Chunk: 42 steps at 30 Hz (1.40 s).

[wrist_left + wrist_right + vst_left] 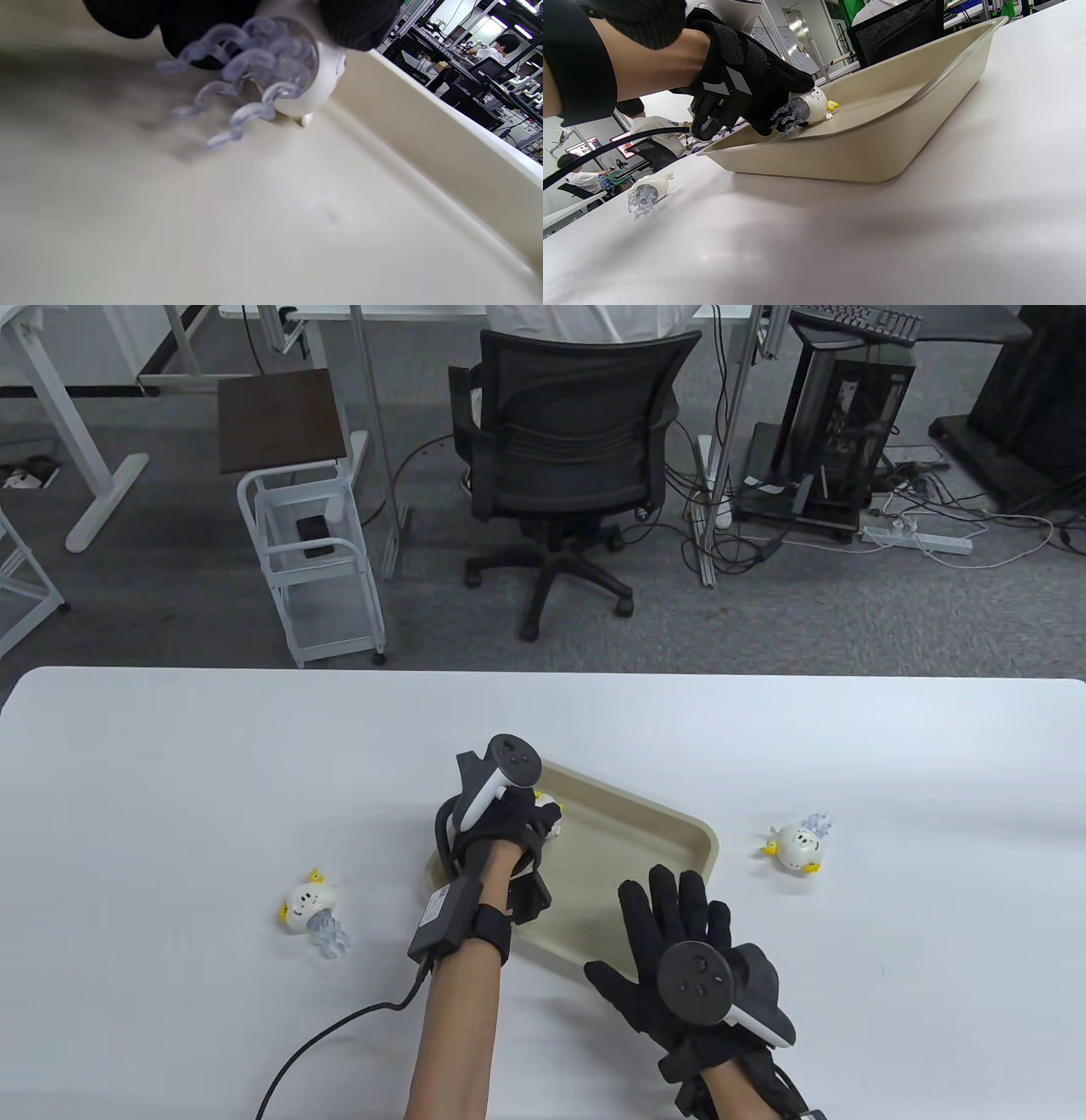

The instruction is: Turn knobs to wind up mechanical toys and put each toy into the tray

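A beige tray [657, 823] lies at the table's middle. My left hand [536, 819] reaches into its far left corner and grips a white wind-up toy [551, 808] with yellow feet and clear curly tentacles. In the left wrist view the toy [316, 87] touches the tray floor [297, 212], with gloved fingers [360, 23] over its top. The right wrist view shows the same toy [813, 106] held low inside the tray [882, 156]. My right hand [657, 925] lies flat with spread fingers at the tray's near edge and holds nothing. Two more toys lie on the table, one to the left [310, 906] and one to the right [797, 846].
A black cable [339, 1027] runs from my left wrist across the table's near side. Beyond the table's far edge stand an office chair [568, 449] and a white cart [314, 551]. The left toy [649, 190] also shows in the right wrist view.
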Available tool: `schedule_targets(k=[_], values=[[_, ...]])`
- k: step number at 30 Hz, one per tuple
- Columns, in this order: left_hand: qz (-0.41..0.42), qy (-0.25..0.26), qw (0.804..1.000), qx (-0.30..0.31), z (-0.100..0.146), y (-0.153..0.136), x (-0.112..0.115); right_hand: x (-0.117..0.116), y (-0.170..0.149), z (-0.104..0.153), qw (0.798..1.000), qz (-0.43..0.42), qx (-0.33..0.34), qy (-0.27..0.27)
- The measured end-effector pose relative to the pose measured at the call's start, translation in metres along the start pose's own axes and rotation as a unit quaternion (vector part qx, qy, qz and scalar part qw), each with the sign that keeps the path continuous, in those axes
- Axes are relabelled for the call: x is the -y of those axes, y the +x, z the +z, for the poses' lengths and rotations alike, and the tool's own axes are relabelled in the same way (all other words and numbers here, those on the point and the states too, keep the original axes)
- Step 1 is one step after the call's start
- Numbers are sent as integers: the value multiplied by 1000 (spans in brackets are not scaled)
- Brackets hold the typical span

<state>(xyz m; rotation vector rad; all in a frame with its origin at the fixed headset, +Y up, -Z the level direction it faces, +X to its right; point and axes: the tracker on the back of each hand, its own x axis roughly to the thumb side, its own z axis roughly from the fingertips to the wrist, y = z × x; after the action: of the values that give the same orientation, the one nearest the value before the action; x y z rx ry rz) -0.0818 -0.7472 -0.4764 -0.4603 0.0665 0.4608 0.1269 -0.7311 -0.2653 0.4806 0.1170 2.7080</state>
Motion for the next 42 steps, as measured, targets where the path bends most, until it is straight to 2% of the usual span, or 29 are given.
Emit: schedule_targets(k=[8,13,15,17,19,22,25,27,29,31,34,38,42], values=[[28,26,999,-35,5,1,4,1,2,2,1000,-10,6,-12],[41,34,997,-48,19,2,0,2,2,3,1000,-9,9,-21],[43,37,998,-39,28,4,-6,2,2,4,1000,-7,11,-22],[53,33,998,-16,44,5,-21,2,2,4,1000,-7,12,-23],[65,51,997,5,64,2,-42,2,2,4,1000,-7,13,-22],[54,94,994,-19,91,-21,-79,0,3,4,1000,3,14,-17],[-6,135,985,-108,110,-69,-106,1,3,4,1000,5,13,-18],[-42,152,973,-169,114,-107,-110,1,3,5,1000,5,13,-18],[-48,145,966,-207,113,-142,-104,1,4,5,1000,6,13,-18],[-53,117,962,-241,109,-175,-90,1,4,5,1000,7,13,-18],[-78,86,959,-260,103,-205,-69,1,4,6,1000,8,13,-19],[-98,27,961,-259,93,-216,-47,1,5,5,1000,10,10,-17],[-131,49,956,-256,85,-209,-37,0,5,6,1000,13,11,-18]])
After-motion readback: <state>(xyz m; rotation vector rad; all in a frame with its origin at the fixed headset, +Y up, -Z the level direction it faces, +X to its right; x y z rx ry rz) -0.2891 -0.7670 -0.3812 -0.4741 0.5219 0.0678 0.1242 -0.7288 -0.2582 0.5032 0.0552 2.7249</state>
